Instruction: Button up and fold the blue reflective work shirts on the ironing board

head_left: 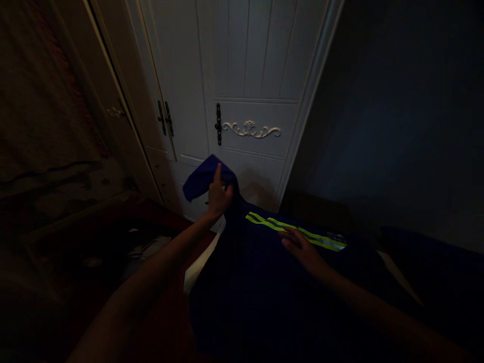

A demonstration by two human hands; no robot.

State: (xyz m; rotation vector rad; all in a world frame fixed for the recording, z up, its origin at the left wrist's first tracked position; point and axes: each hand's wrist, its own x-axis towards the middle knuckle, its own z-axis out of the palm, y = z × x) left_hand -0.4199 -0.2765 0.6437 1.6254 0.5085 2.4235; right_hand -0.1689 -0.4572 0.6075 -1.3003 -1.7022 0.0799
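A dark blue garment (260,282) with yellow-green stripes (295,231) lies spread over a surface in front of me. My left hand (219,194) is raised at the garment's far left corner, fingers closed on a blue sleeve (200,179) that it lifts off the surface. My right hand (300,247) rests flat on the garment just below the stripes, fingers stretched out. The room is dim, so much of the cloth is lost in shadow.
A white wardrobe (242,101) with black handles (218,123) and a carved ornament stands straight ahead. A white edge (202,259) shows under the garment's left side. Dark clutter lies on the floor at the left. A dark wall fills the right.
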